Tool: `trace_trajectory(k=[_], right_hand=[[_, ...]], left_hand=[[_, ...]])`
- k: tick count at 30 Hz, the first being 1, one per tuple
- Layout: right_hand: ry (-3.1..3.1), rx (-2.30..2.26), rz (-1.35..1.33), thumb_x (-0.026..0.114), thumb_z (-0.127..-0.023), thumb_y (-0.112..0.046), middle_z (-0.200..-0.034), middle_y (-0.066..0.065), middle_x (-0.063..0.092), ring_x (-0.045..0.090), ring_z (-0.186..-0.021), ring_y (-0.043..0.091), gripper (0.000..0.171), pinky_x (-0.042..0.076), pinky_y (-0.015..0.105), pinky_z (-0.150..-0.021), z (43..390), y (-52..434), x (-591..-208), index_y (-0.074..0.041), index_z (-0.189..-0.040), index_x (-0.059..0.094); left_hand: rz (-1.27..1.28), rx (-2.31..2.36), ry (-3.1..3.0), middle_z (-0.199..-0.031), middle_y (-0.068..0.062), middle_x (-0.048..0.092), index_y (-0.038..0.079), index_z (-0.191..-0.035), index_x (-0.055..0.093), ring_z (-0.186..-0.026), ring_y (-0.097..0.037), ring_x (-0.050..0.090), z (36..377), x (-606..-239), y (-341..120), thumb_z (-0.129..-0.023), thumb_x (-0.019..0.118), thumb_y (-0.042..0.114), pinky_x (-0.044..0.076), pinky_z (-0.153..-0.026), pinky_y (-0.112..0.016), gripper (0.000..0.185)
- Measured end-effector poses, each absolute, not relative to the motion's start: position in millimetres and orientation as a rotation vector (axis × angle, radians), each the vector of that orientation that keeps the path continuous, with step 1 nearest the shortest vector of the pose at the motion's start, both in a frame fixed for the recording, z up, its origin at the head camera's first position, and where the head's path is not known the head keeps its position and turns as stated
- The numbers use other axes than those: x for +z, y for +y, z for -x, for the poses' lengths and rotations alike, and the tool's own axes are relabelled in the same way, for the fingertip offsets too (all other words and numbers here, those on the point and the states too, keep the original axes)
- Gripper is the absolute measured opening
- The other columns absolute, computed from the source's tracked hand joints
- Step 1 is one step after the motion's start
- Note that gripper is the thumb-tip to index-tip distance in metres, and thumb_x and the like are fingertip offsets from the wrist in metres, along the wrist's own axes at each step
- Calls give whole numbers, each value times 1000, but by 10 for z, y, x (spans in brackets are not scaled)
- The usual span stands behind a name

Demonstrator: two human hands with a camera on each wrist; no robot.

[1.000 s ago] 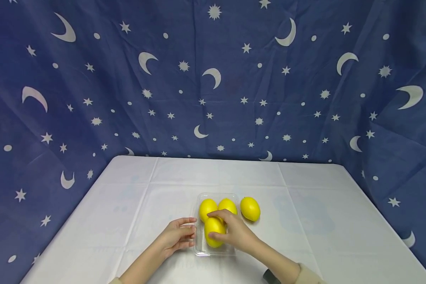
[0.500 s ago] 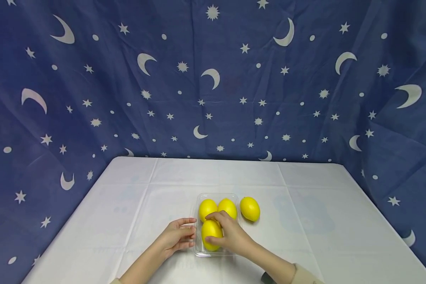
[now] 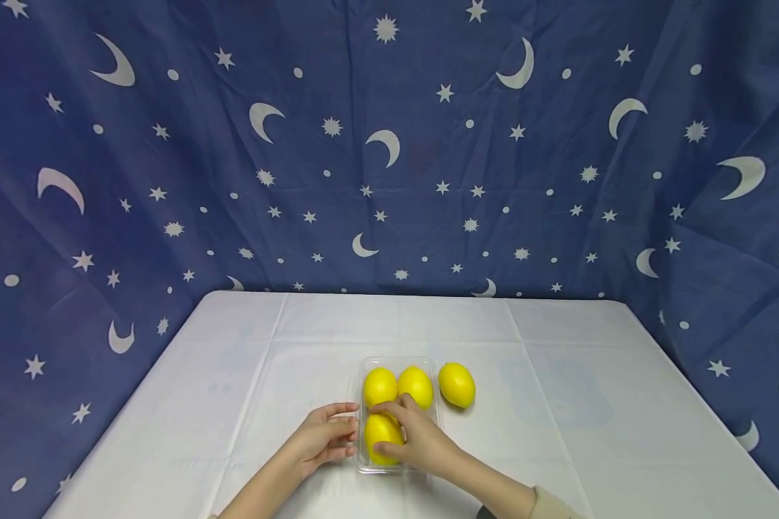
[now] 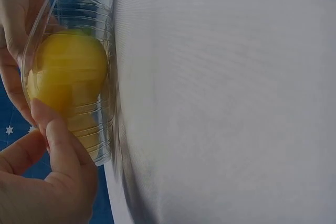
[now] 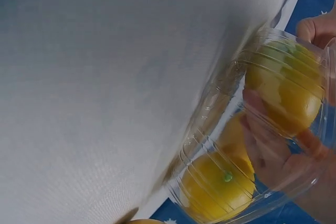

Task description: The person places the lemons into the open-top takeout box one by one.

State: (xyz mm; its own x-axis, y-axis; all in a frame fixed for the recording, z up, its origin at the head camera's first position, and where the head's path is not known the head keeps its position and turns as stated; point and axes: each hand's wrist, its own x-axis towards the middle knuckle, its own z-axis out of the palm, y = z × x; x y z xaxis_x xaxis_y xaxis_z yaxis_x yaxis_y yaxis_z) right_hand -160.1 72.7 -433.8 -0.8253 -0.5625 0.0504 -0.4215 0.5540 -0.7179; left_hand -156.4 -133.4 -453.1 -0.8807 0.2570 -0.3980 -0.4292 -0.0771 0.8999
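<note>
A clear plastic tray lies on the white table and holds three yellow lemons. My right hand grips the near lemon inside the tray, thumb and fingers curled round it. Two more lemons sit side by side at the tray's far end. My left hand rests against the tray's left wall with its fingers loosely bent. In the left wrist view the gripped lemon shows through the tray wall. The right wrist view shows the tray and its lemons.
A fourth lemon lies loose on the table just right of the tray. A blue cloth with white moons and stars hangs behind and beside the table. Bare tabletop stretches left, right and beyond the tray.
My right hand has carried the near lemon a little leftward and down into the tray's near left corner. The left hand has stayed at the tray's side.
</note>
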Motion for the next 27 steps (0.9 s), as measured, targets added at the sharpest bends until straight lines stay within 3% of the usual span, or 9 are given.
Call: trace_trajectory(k=[3,15,20,27], right_hand=[[2572,-1122,842,70,-84,-22,-104,4,46,43,-76,8,48,41,16,-63,1595,732,-4327,-12,-128,55],[2510,-1049,903,67,-87,-23,-107,3,54,44,-75,6,44,41,15,-63,1687,780,-4277,-9,-127,56],[2469,-1083,872,69,-86,-24,-113,6,59,50,-82,8,41,46,16,-68,1736,800,-4278,-4,-118,53],[2526,-1060,833,73,-82,-22,-105,4,60,53,-85,12,34,49,17,-69,1726,782,-4213,-6,-108,59]], left_hand=[[185,2012,1750,-85,2,58,-4,-132,40,-71,-7,59,1565,-4527,-1327,-91,60,10,58,-66,-22,47],[177,2006,1751,-86,2,59,-4,-132,40,-71,-7,59,1572,-4511,-1335,-91,60,9,58,-68,-23,47],[159,2005,1741,-87,2,60,-5,-132,39,-72,-7,59,1573,-4514,-1337,-91,60,10,59,-70,-23,49],[156,1992,1739,-88,2,59,-6,-133,38,-74,-8,59,1566,-4513,-1353,-91,59,10,58,-71,-23,50]])
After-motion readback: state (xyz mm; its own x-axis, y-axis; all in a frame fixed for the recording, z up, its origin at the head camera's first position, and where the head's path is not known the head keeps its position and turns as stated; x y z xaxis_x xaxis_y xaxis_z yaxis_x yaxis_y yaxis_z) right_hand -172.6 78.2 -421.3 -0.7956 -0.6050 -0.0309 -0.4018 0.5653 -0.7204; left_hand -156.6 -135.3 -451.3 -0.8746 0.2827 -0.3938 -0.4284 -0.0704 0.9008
